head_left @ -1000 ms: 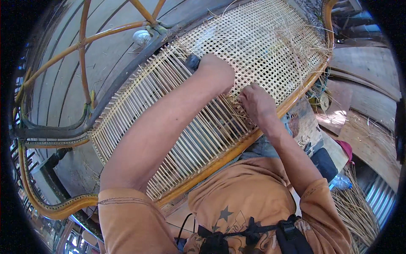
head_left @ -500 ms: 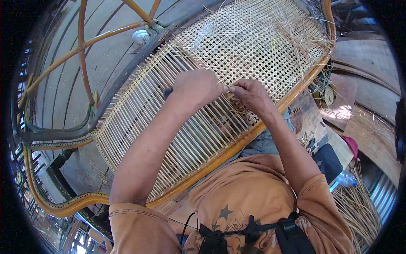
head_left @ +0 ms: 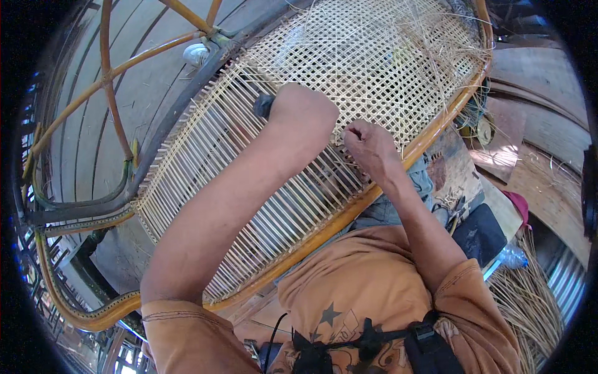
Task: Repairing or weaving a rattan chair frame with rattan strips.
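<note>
A cane panel [head_left: 367,68] stretches across a curved rattan frame [head_left: 324,227]; its far right part is woven in an open mesh, and the near left part has bare parallel strands [head_left: 205,168]. My left hand [head_left: 305,112] is a fist over the border between the two parts. From its left side sticks out a black, blunt-ended object [head_left: 263,105]; the rest of it is hidden in the fist. A short gap away, my right hand [head_left: 372,146] is curled closed just above the panel near its front edge. Whatever its fingers hold is not visible.
Loose cane shreds [head_left: 436,37] lie over the panel's far right. More rattan poles [head_left: 106,78] rise at the left, beside a white round object [head_left: 195,54] on the planks. Scissors [head_left: 458,212], a clear plastic bottle [head_left: 512,255] and a cane bundle [head_left: 529,296] are at the right.
My hands, close together at the fingertips before, are now apart. The left has turned and lifted slightly away, showing more of the black object; the right has drawn a little toward me.
</note>
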Tool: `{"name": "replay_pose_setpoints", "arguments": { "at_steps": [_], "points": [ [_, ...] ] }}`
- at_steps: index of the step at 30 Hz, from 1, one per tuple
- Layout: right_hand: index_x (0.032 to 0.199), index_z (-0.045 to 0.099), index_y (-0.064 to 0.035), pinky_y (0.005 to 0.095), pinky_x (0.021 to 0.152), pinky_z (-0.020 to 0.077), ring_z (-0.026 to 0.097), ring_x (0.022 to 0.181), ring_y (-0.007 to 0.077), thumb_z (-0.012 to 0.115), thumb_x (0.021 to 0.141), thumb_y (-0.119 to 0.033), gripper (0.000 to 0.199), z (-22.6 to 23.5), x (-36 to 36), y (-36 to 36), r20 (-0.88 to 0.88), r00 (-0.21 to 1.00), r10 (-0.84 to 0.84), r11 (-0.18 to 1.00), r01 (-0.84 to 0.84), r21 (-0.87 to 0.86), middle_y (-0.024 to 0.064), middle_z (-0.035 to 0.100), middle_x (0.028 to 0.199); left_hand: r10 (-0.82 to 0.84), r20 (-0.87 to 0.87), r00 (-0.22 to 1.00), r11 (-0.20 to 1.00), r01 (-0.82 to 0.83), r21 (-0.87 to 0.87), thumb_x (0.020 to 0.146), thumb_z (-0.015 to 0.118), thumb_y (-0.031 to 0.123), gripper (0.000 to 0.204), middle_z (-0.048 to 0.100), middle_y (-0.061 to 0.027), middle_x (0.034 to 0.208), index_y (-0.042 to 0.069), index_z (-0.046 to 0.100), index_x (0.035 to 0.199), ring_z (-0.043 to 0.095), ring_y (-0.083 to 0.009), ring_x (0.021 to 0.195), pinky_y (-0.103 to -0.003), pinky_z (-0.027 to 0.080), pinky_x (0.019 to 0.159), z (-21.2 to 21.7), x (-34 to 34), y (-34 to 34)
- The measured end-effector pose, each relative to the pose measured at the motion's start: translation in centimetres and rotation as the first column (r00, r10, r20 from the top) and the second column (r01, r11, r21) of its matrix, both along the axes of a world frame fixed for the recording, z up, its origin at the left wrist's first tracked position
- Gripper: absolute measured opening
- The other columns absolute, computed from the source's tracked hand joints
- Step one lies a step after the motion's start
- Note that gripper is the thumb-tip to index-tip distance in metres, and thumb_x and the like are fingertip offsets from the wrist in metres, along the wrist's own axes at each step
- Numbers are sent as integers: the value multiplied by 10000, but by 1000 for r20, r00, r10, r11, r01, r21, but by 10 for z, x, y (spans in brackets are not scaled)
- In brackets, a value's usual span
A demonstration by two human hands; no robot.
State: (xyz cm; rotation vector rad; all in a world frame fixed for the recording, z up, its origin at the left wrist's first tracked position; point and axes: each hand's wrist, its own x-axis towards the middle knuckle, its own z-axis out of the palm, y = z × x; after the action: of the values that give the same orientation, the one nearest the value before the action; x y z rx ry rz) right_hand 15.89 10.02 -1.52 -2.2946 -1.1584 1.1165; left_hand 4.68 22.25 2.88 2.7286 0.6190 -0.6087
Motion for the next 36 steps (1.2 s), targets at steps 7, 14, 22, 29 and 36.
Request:
{"name": "replay_pose_setpoints", "arguments": {
  "at_steps": [7,14,22,29,36],
  "points": [
    [878,619,-21,431,705,479,601,759,390,495,828,-220,239,1,0,0,-17,1000,10,1000,-10,-14,227,620,805,-116,-85,990,993,118,23,727,557,91,139,665,-117,745,50,689,743,664,-264,704,-381,518,601,-2,18,4],
    [885,627,-28,428,701,475,603,752,378,524,826,-202,211,3,3,0,-48,999,12,1000,-12,-12,217,621,792,-177,-67,982,983,181,42,726,565,86,130,667,-118,758,51,688,750,664,-274,709,-381,520,602,1,22,3],
    [888,637,-40,428,703,477,606,745,371,541,820,-203,202,-1,-2,1,-19,999,26,999,-26,-45,205,625,786,-234,-72,970,972,231,-43,733,570,91,129,664,-129,768,40,684,767,664,-281,732,-393,527,621,-12,25,20],
    [840,622,-23,438,705,478,601,765,381,532,811,-201,202,-1,-7,3,82,995,48,998,-44,-54,217,618,788,-249,-53,967,963,241,-121,722,585,108,132,663,-137,800,40,678,786,659,-312,751,-404,529,633,-17,25,33],
    [844,634,-22,440,702,478,599,754,386,530,806,-201,210,3,-11,7,125,990,59,996,-50,-73,230,611,787,-231,-113,966,958,206,-199,732,573,113,158,665,-141,823,38,677,822,656,-315,780,-420,525,650,-18,26,40]
  ]
}}
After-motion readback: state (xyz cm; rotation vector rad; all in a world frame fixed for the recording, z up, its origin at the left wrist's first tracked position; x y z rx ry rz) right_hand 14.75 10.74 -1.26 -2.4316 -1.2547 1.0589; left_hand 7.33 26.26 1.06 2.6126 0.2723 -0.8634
